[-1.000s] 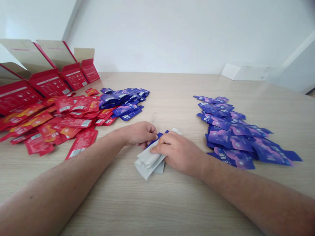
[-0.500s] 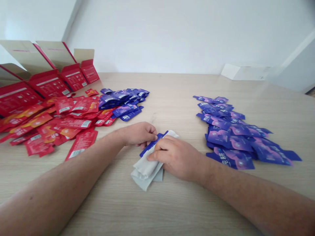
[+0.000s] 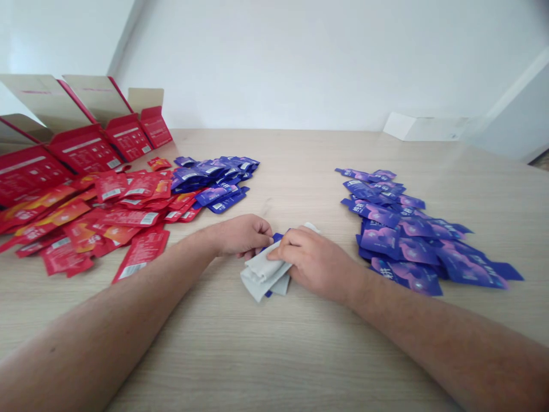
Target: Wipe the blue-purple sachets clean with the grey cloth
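Since half a second ago, the cloth point(image 3: 261, 272) has slid farther over the blue sachet point(image 3: 277, 236), leaving only its tips showing. Left hand point(image 3: 241, 234) pinches the sachet's far end; right hand point(image 3: 316, 261) is closed on the cloth, pressing it onto the sachet mid-table point(image 3: 240, 349). Both hands almost touch. Red sachets point(image 3: 107, 213) and a blue pile point(image 3: 214, 174) lie left, purple sachets point(image 3: 407, 229) right, open red boxes point(image 3: 86, 147) at the far left.
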{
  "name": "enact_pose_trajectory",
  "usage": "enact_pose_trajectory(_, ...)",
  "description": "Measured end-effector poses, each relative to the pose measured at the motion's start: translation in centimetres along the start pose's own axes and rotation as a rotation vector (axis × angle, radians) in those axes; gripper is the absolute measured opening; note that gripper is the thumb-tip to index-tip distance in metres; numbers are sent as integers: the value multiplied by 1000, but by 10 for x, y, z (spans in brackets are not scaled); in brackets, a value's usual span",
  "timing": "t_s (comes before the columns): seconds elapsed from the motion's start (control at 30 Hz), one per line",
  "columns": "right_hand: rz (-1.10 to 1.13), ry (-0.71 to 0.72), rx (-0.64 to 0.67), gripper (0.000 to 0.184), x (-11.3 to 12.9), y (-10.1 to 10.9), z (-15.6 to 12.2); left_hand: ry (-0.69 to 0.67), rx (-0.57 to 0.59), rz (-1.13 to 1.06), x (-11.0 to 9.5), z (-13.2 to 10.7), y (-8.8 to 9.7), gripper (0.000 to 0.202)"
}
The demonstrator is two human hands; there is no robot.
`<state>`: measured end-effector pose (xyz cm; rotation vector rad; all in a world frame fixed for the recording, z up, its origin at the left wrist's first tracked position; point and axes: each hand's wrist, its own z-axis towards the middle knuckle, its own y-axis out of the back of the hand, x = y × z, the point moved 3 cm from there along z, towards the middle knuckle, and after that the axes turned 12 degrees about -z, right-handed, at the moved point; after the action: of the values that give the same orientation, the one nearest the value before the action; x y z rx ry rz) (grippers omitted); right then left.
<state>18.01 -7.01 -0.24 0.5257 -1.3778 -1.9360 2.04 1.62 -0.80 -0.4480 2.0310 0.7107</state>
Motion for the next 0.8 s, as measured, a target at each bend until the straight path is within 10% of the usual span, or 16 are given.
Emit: enact_pose_trajectory(0.8,-19,-71,7,32,-8,1,0,-9,3,3,2,1,1,16)
